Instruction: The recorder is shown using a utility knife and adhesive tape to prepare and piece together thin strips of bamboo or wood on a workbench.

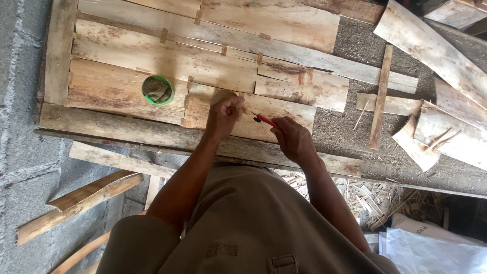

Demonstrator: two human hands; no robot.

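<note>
My left hand (224,114) grips a small round pale wooden piece (221,95) above the rough plank worktop (127,86). My right hand (293,138) holds a thin tool with a red handle (266,120), its dark tip pointing at the wooden piece near my left fingers. Both hands hover close together over the front planks. A green-rimmed cup (158,90) with something brownish inside stands on the planks to the left of my left hand.
Loose boards and offcuts (431,48) lie at the right on a grey mat. A thin wooden strip (380,96) stands across them. Wood shavings (375,200) pile below the bench. A bamboo piece (76,203) rests on the concrete floor at left.
</note>
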